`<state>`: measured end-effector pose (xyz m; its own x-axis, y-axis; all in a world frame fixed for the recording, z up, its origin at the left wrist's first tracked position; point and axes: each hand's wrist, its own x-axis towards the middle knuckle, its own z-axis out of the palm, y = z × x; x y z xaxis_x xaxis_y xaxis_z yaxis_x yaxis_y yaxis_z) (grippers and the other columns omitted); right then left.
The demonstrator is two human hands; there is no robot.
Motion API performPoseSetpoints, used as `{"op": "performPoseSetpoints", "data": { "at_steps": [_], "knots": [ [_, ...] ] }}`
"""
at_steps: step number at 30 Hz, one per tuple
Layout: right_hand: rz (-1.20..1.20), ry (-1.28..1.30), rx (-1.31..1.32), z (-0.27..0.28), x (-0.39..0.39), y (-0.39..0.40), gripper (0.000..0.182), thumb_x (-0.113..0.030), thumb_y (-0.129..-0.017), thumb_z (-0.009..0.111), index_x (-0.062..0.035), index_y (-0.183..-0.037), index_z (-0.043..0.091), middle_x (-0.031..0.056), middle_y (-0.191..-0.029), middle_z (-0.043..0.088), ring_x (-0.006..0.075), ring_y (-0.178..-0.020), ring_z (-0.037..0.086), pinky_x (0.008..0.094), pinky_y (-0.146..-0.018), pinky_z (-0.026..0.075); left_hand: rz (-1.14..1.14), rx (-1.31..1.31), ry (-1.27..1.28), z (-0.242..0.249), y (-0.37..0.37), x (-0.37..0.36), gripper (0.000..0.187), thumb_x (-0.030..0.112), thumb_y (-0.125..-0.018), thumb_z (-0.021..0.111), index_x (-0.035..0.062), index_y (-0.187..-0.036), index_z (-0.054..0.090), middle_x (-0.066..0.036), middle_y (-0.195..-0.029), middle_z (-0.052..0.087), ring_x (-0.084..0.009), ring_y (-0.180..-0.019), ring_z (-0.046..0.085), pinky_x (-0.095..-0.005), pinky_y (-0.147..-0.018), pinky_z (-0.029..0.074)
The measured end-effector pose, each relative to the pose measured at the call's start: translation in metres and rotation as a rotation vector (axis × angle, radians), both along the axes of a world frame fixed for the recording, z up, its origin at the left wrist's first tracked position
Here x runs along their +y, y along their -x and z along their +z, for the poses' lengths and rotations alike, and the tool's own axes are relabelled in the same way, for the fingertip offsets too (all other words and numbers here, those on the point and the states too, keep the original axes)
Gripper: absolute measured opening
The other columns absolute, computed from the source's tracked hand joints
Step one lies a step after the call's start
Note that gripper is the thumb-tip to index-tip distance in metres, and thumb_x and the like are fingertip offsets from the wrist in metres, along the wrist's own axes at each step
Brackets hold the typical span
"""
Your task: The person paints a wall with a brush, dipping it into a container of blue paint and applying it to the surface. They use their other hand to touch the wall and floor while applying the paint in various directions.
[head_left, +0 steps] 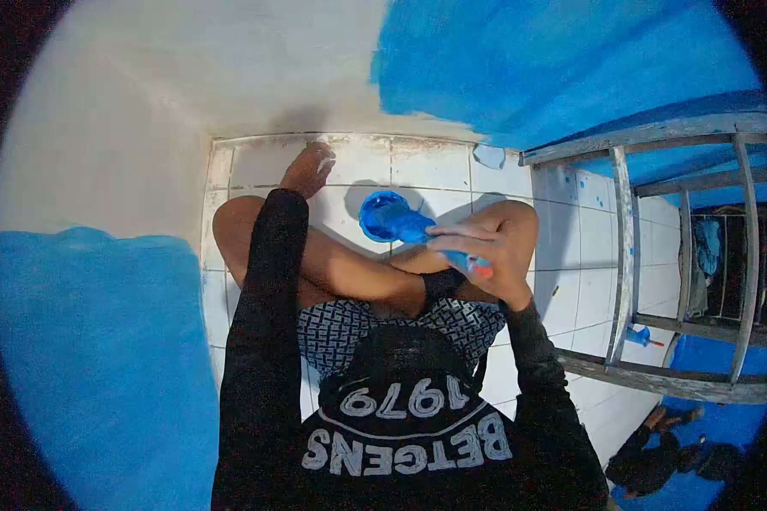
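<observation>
My right hand (pixel 486 251) grips a paintbrush (pixel 458 255) with a blue-coated head and an orange-red handle tip. The brush's blue head is over a small round container (pixel 383 201) of blue paint, partly covering it. Near the foot of the wall, my left hand (pixel 309 169) is closed on the far side of my bent leg. A whitish bit shows at its fingers; what it is I cannot make out.
Crossed legs surround the container on white floor tiles (pixel 418 166). The wall carries blue paint (pixel 571 60) beside a bare whitish area (pixel 273 68). A wooden ladder (pixel 622 255) stands at right; beyond it are another paintbrush (pixel 643 336) and a person in dark clothes (pixel 656 456).
</observation>
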<state>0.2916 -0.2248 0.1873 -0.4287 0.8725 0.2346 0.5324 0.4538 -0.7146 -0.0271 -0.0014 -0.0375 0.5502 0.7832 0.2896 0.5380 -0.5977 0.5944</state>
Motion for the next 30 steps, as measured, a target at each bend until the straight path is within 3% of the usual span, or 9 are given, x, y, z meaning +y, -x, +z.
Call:
{"op": "performPoseSetpoints", "data": {
  "at_steps": [2,4,12,14,15,17,23,26,30],
  "knots": [
    [-0.085,0.001,0.099,-0.015,0.001,0.004,0.033,-0.003,-0.083,0.074,-0.0102,-0.115,0.07,0.0064,-0.114,0.072,0.0219,-0.1,0.071,0.032,-0.08,0.058,0.017,0.022,-0.036,0.003,0.0,-0.002,0.015,0.015,-0.091,0.063,0.003,-0.101,0.064,-0.017,-0.112,0.061,-0.0351,-0.11,0.058,-0.0423,-0.098,0.047],
    [-0.48,0.431,0.519,-0.024,-0.001,0.007,0.018,-0.006,-0.091,0.071,-0.0011,-0.108,0.07,0.0085,-0.097,0.074,0.016,-0.083,0.072,0.0269,-0.071,0.058,0.035,-0.001,-0.078,-0.001,0.0,-0.004,0.015,0.014,-0.091,0.063,0.0033,-0.101,0.064,-0.017,-0.112,0.061,-0.035,-0.11,0.058,-0.0423,-0.099,0.047],
    [-0.788,0.174,0.319,-0.005,0.019,0.009,0.019,-0.015,-0.091,0.072,0.0045,-0.088,0.072,0.0137,-0.077,0.075,0.0189,-0.061,0.072,0.0265,-0.056,0.055,0.025,-0.003,-0.056,-0.009,0.0,0.0,0.016,0.014,-0.091,0.064,0.0032,-0.103,0.065,-0.017,-0.115,0.062,-0.0343,-0.113,0.058,-0.0422,-0.102,0.046],
    [-0.877,0.346,0.596,-0.02,0.02,0.008,0.023,-0.021,-0.087,0.075,0.0021,-0.087,0.073,0.0147,-0.076,0.074,0.0223,-0.063,0.072,0.031,-0.058,0.054,0.011,0.0,-0.131,-0.005,0.0,-0.001,0.017,0.016,-0.092,0.065,0.0033,-0.104,0.065,-0.018,-0.111,0.064,-0.0374,-0.108,0.061,-0.0449,-0.098,0.048],
    [-0.877,0.349,0.598,-0.018,0.02,0.006,0.023,-0.021,-0.087,0.075,0.0021,-0.087,0.073,0.0147,-0.076,0.074,0.0223,-0.063,0.072,0.031,-0.058,0.054,0.011,0.003,-0.13,-0.004,0.0,-0.002,0.017,0.016,-0.092,0.065,0.0033,-0.104,0.065,-0.018,-0.111,0.064,-0.0374,-0.108,0.061,-0.0449,-0.098,0.048],
    [-0.87,0.092,-0.005,-0.009,0.02,0.002,0.028,-0.027,-0.084,0.077,0.0003,-0.086,0.074,0.0166,-0.075,0.072,0.0283,-0.067,0.07,0.0379,-0.063,0.052,0.025,0.036,-0.076,-0.001,0.0,-0.003,0.018,0.016,-0.092,0.065,0.0034,-0.104,0.065,-0.018,-0.111,0.064,-0.037,-0.11,0.061,-0.0445,-0.097,0.049],
    [-0.807,0.022,-0.017,-0.004,0.016,0.004,0.026,-0.014,-0.082,0.081,-0.0023,-0.104,0.073,0.0127,-0.078,0.071,0.0202,-0.068,0.069,0.0314,-0.063,0.052,0.055,0.112,0.01,-0.004,-0.001,-0.001,0.016,0.015,-0.093,0.063,0.0043,-0.105,0.065,-0.018,-0.116,0.063,-0.0365,-0.113,0.06,-0.0439,-0.099,0.049],
    [-0.802,-0.26,-0.093,-0.009,0.018,0.003,0.027,-0.025,-0.081,0.08,0.0008,-0.085,0.073,0.0164,-0.082,0.072,0.0287,-0.068,0.069,0.0373,-0.065,0.051,0.027,0.118,0.052,0.003,-0.001,-0.001,0.018,0.017,-0.094,0.062,0.0039,-0.106,0.065,-0.015,-0.12,0.06,-0.0335,-0.115,0.058,-0.0432,-0.102,0.046],
    [-0.795,-0.077,0.135,0.003,0.017,0.015,0.026,-0.021,-0.081,0.08,0.0028,-0.087,0.072,0.0145,-0.079,0.073,0.0215,-0.066,0.069,0.0327,-0.06,0.05,0.03,0.064,0.001,-0.008,-0.001,-0.001,0.02,0.018,-0.094,0.062,0.0041,-0.108,0.064,-0.015,-0.121,0.06,-0.0337,-0.117,0.057,-0.0427,-0.103,0.045]
  ]
}}
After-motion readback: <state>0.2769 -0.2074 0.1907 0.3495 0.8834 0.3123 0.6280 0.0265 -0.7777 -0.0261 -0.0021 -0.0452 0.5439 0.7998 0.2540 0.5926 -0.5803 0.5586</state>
